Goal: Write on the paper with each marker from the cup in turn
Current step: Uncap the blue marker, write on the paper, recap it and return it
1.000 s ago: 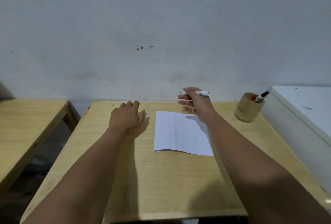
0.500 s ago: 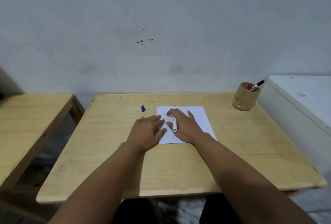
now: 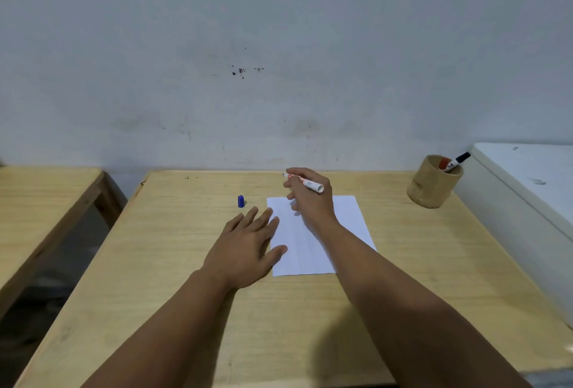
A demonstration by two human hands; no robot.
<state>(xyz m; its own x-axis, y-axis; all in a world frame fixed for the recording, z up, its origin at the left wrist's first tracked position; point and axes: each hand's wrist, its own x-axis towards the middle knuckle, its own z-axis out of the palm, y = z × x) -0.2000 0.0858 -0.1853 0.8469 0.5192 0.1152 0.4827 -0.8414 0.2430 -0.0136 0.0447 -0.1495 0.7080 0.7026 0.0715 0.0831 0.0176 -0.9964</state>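
1. A white marker is gripped in the right hand, raised over the paper's far end.
2. The left hand is laid flat, fingers spread, at the paper's 9 o'clock edge on the tabletop.
3. A blue cap is seen at 11 o'clock, the cup at 2 o'clock of the paper.

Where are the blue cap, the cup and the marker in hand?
blue cap (image 3: 241,201): head view, middle of its side.
cup (image 3: 429,189): head view, front wall.
marker (image 3: 310,184): head view, white barrel, held in the right hand (image 3: 310,201).
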